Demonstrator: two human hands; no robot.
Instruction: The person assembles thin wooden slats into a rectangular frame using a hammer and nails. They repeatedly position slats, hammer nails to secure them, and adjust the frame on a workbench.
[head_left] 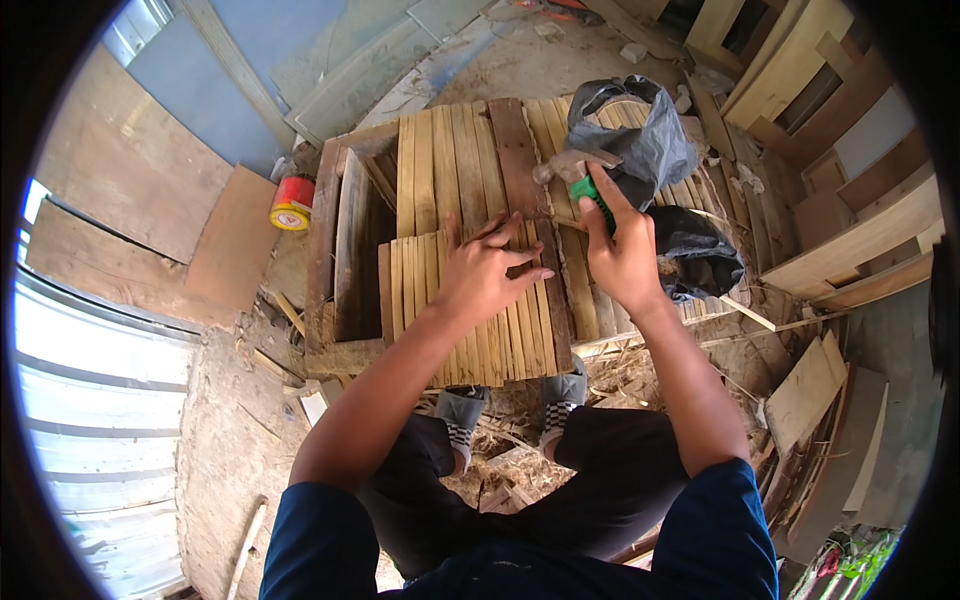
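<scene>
My right hand [625, 250] is closed round the green grip of a hammer [572, 166], its index finger stretched along the top towards the metal head. The hammer is over the right half of a low wooden bench [517, 155]. Lying on the row of narrow wooden slats [420, 285] at the bench's near side, my left hand [490, 265] has its fingers spread. No object shows between them, though anything under the palm is hidden. Longer slats [450, 165] run along the far part of the bench top.
Black plastic bags [650, 135] sit on the bench's right side, one holding small pieces I cannot make out. A red and yellow can [292, 203] stands left of the open frame section [362, 250]. Boards [808, 390] lean at right; shavings and scraps cover the floor by my feet.
</scene>
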